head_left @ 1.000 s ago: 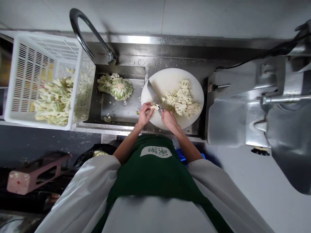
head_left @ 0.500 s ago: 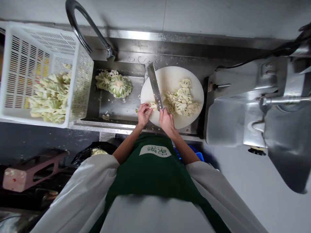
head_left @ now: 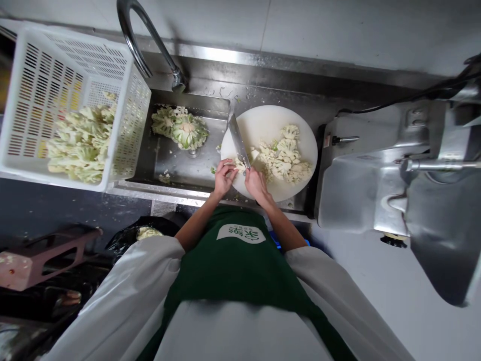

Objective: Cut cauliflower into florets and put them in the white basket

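Observation:
My right hand [head_left: 257, 184] grips the handle of a cleaver [head_left: 238, 139], its broad blade slanting away to the upper left over the white round cutting board [head_left: 259, 120]. Pinched in my left hand [head_left: 224, 177] is a small cauliflower floret [head_left: 239, 164], close against the blade near the board's left edge. To the right of the blade lies a pile of cut cauliflower [head_left: 286, 158] on the board. Whole cauliflower heads [head_left: 188, 132] rest in the sink basin [head_left: 176, 170] at the left.
A white plastic basket [head_left: 108, 170] holding many florets stands left of the sink. The faucet [head_left: 150, 35] arches over the basin. On the right is a metal slicing machine [head_left: 349, 185]. A black bag [head_left: 128, 238] and a pink stool [head_left: 48, 258] are low at the left.
The camera view has shifted slightly. The cleaver blade has tilted a little and changed position against the floret, and a cut piece now lies just right of the blade.

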The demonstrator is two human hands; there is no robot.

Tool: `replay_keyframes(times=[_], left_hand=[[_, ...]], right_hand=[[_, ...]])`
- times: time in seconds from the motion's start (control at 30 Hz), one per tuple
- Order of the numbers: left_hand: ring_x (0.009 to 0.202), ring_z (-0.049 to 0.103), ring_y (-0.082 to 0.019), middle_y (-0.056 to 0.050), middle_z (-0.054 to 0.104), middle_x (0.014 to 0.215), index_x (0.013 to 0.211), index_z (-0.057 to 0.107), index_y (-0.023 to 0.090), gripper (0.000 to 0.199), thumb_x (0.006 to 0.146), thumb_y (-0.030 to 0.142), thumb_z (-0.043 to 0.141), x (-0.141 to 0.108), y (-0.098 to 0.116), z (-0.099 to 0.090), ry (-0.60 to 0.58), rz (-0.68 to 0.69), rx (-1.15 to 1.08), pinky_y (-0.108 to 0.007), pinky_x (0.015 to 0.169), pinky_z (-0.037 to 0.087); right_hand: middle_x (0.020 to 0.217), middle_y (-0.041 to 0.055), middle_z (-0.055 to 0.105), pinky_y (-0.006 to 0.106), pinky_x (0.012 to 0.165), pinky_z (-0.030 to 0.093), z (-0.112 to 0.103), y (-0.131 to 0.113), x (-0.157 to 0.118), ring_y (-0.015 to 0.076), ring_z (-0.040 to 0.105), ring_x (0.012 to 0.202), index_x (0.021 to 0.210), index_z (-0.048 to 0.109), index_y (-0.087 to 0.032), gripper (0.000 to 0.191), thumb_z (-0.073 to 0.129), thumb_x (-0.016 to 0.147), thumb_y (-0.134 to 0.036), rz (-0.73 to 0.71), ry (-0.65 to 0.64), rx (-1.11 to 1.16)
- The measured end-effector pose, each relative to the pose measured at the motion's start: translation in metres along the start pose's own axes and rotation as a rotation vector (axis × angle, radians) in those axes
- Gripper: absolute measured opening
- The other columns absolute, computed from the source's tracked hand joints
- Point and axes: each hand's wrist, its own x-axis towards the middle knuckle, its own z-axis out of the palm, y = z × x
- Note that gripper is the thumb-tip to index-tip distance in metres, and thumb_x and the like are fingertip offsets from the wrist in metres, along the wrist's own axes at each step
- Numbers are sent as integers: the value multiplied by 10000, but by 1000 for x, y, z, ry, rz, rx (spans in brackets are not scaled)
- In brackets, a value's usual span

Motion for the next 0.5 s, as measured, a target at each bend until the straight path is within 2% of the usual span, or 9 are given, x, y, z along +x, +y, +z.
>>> replay_keyframes(times=[0.1, 0.2, 0.3, 0.5], left_hand=[[1006, 689, -191, -100, 677, 1095, 934, 711, 196, 330, 940, 522, 662, -4, 0, -4, -28, 37, 55, -341, 829, 632], [928, 696, -190, -96, 701, 1021, 978, 729, 203, 322, 945, 516, 660, -9, -2, -7, -21, 67, 110, -367, 858, 621], [965, 701, -217, -99, 711, 995, 968, 746, 204, 343, 943, 534, 656, -13, -6, -8, 13, 85, 148, -408, 906, 609], [893, 702, -187, -94, 709, 997, 962, 753, 193, 333, 939, 515, 673, -12, -5, -3, 23, 92, 142, -355, 812, 621]], right_hand=[[969, 160, 753, 319, 760, 475, -3, 5, -2, 259, 698, 868, 1163, 636, -113, 402, 300, 1082, -318, -32, 6, 6], [928, 154, 745, 323, 744, 465, -5, 10, -13, 257, 687, 838, 1137, 631, -108, 423, 270, 1084, -323, -19, 101, 7], [923, 155, 738, 326, 729, 453, -6, 10, -31, 261, 686, 827, 1150, 613, -105, 444, 242, 1090, -342, -19, 193, 25], [893, 126, 752, 283, 687, 413, 1, 3, -45, 212, 679, 753, 1116, 601, -138, 416, 255, 1098, -369, -103, 156, 20]])
